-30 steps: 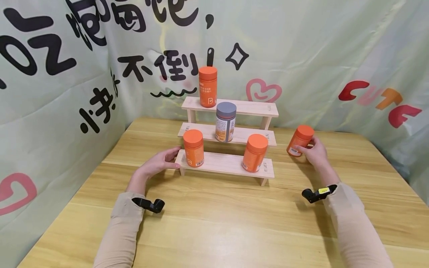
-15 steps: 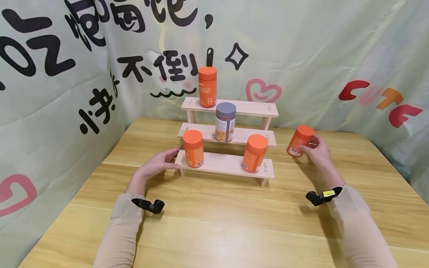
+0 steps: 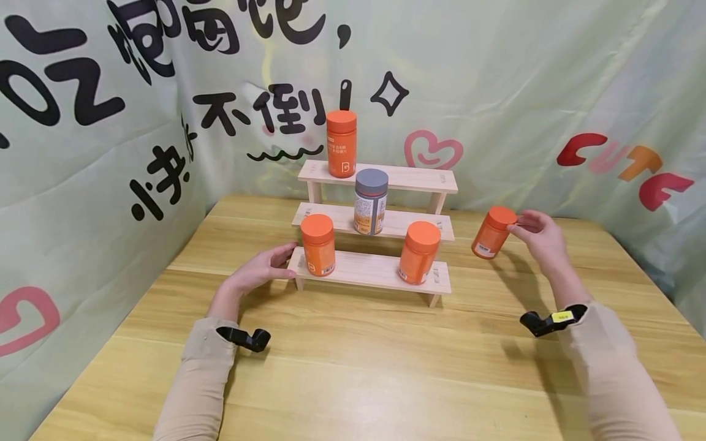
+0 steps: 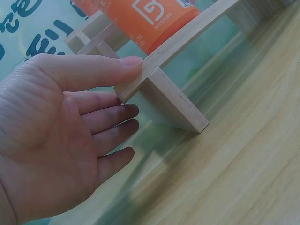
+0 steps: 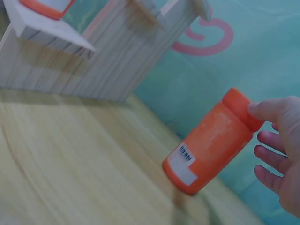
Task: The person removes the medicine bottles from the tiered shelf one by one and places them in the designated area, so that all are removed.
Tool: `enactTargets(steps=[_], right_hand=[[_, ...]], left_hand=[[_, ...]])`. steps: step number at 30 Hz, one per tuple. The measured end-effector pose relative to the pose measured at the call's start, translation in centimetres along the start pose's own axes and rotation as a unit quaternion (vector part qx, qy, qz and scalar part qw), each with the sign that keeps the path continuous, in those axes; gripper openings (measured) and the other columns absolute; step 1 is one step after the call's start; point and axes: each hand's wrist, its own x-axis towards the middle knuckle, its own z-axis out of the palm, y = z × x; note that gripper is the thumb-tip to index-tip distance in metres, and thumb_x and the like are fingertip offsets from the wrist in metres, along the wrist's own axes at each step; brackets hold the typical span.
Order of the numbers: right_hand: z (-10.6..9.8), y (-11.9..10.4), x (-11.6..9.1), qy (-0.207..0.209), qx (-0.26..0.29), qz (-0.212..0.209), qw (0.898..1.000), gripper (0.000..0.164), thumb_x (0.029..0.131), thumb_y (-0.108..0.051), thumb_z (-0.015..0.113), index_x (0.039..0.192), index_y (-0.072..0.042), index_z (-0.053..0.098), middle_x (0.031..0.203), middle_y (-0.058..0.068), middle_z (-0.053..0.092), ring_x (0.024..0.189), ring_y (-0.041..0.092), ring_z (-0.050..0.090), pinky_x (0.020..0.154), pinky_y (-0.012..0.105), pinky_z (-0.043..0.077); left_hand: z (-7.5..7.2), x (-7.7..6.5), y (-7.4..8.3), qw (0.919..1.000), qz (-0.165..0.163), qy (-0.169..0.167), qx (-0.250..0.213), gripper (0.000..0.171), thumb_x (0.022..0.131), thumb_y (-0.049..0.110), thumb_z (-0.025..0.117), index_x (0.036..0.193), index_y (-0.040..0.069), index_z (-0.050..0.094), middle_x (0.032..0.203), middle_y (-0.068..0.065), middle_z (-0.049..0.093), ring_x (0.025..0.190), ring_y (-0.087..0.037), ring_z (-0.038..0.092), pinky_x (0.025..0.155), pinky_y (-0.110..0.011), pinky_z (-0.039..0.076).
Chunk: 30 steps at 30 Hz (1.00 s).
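In the head view, an orange-capped orange bottle (image 3: 491,233) stands on the table at the right of a three-tier wooden stand (image 3: 364,269). My right hand (image 3: 543,242) is at the bottle's right side, fingers spread and not wrapped round it. Its thumb overlaps the cap's edge in the right wrist view; whether it touches, I cannot tell. My left hand (image 4: 61,122) pinches the left end of the stand's lowest board, thumb on top and index finger at the underside. Beside that thumb an orange bottle (image 3: 318,245) sits on the board.
A second orange bottle (image 3: 420,252) stands at the right of the lowest board. On the middle board is a grey-capped bottle (image 3: 371,202), and on the top board another orange bottle (image 3: 342,144). A printed cloth (image 3: 496,92) hangs behind the wooden table (image 3: 358,367).
My right hand has loosened from the orange bottle and drawn back to the right; the bottle stays in place. The left hand and the stand have not moved.
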Motion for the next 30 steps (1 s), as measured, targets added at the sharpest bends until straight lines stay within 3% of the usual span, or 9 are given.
enactTargets(steps=[5,10,26,30], right_hand=[[-0.8,-1.1,0.5,0.012,0.01,0.002,1.0,0.064,0.089,-0.03,0.062,0.138,0.004,0.038,0.092,-0.026,0.052,0.089,-0.01,0.048,0.073,0.006,0.039],[-1.4,-2.9,0.8,0.014,0.011,-0.002,1.0,0.068,0.087,-0.034,0.062,0.139,0.002,0.037,0.09,-0.028,0.053,0.088,-0.011,0.049,0.079,0.009,0.042],[-2.0,-8.8,2.6,-0.03,0.024,-0.022,0.999,0.069,0.087,-0.036,0.062,0.143,-0.006,0.035,0.107,-0.015,0.056,0.086,-0.008,0.055,0.077,0.009,0.046],[-1.7,-10.5,3.0,-0.044,0.026,-0.015,0.999,0.068,0.087,-0.039,0.061,0.144,-0.013,0.035,0.125,-0.004,0.054,0.09,-0.004,0.055,0.101,0.024,0.037]], left_hand=[[0.0,-0.1,0.0,1.0,-0.001,0.003,0.004,0.079,0.084,0.008,0.064,0.144,-0.01,0.016,0.15,-0.025,0.016,0.137,-0.036,0.016,0.111,-0.046,0.015],[0.0,-0.1,-0.1,1.0,-0.003,0.004,0.004,0.08,0.084,0.009,0.065,0.144,-0.009,0.016,0.149,-0.025,0.017,0.137,-0.036,0.018,0.11,-0.046,0.016],[0.0,0.0,0.2,1.0,-0.003,0.003,0.009,0.078,0.085,0.009,0.064,0.144,-0.009,0.016,0.15,-0.024,0.016,0.137,-0.036,0.017,0.111,-0.046,0.015],[0.0,0.0,0.1,1.0,-0.001,0.001,0.007,0.078,0.085,0.008,0.064,0.144,-0.009,0.016,0.15,-0.024,0.015,0.137,-0.036,0.017,0.111,-0.046,0.015]])
